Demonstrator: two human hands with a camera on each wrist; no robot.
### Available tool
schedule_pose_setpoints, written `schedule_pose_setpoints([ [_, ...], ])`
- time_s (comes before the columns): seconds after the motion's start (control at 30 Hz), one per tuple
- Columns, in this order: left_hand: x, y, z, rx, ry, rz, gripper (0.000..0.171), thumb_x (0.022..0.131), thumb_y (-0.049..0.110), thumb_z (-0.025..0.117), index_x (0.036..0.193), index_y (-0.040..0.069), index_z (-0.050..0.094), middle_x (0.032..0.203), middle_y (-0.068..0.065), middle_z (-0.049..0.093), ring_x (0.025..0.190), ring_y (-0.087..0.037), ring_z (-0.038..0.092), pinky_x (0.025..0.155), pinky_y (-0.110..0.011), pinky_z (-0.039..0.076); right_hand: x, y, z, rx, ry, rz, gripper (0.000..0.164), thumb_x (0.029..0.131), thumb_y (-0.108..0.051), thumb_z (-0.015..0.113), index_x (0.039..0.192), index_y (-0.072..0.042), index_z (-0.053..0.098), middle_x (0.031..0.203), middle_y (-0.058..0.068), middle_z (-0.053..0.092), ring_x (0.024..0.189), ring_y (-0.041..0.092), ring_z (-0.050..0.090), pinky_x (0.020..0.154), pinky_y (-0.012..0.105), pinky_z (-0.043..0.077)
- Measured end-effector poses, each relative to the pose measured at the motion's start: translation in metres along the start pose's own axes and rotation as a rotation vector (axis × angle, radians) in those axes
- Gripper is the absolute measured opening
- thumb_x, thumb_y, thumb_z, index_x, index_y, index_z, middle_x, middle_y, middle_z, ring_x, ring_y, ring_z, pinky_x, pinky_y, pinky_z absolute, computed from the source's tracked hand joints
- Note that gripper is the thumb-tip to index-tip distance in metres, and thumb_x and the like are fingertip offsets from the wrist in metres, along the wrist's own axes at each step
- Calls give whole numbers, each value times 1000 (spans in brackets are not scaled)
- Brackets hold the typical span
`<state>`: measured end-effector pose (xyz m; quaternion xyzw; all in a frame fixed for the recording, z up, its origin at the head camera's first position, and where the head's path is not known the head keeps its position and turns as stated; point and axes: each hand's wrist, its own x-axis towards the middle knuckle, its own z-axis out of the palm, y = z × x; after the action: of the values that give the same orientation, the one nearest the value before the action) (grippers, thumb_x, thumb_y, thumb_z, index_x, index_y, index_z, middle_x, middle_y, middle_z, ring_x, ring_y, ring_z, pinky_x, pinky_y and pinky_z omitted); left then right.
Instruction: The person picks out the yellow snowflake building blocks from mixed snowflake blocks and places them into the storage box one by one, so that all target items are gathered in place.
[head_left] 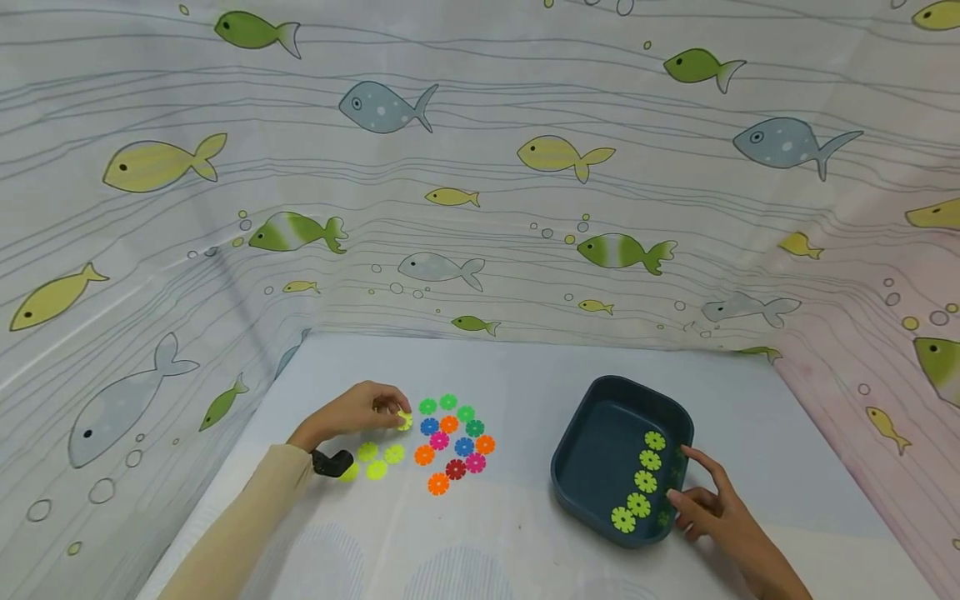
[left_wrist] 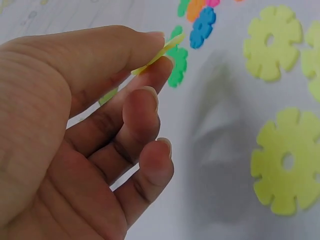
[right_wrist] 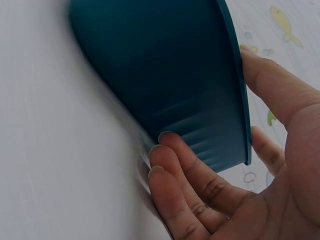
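Between thumb and forefinger of the left grip [head_left: 369, 408], which is clamped on it, sits a yellow disc [head_left: 406, 422], best pinched lightly near the edge, while the right grip [head_left: 716, 510], clasping the rim of the tray [head_left: 596, 454], should hold it steady.

A notched yellow disc [head_left: 406, 422] tilts in the left hand's [head_left: 365, 408] pinch near four matching discs [head_left: 393, 454] on the table [head_left: 525, 542], and a dark blue tray [head_left: 596, 458], gripped by the right hand [head_left: 720, 512], holds five others [head_left: 646, 481] in a row.
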<state>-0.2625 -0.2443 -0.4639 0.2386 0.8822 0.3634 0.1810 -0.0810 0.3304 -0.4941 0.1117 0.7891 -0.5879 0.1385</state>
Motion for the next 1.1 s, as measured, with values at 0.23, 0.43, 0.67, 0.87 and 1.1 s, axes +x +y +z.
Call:
schedule_pose_setpoints([
  [0.23,10,10,0,-23,-31,47,18,93,30,79,108,22,74,99,3,72,89,-22,65,76,-34,54,1,0,0,-12,3,12,83,102,-30,67,161,-33,9,102,15,66,87,30,64,73,40,56],
  [0.43,20,20,1,-42,-43,71,17,94,30,78,108,22,74,100,3,72,88,-22,65,76,-34,54,1,-1,1,-4,3,7,82,102,-33,67,162,-34,11,103,16,66,87,30,64,74,40,56],
  [0.67,34,35,10,-66,-87,127,15,97,26,74,111,20,75,101,4,72,89,-23,64,78,-35,55,0,-1,1,-8,9,16,83,101,-33,68,161,-36,10,103,16,66,87,30,64,74,40,56],
  [0.87,45,45,16,-61,-109,141,15,96,28,75,111,24,75,98,6,73,91,-22,66,81,-38,55,-1,-2,2,-20,14,11,85,100,-33,69,162,-35,11,104,15,67,87,30,64,73,39,56],
  [1.1,55,55,22,-44,-136,162,15,96,28,75,110,26,75,93,5,73,88,-21,65,79,-38,55,-1,-1,1,-21,16,4,85,100,-34,69,162,-35,11,104,15,67,87,30,64,74,40,56],
])
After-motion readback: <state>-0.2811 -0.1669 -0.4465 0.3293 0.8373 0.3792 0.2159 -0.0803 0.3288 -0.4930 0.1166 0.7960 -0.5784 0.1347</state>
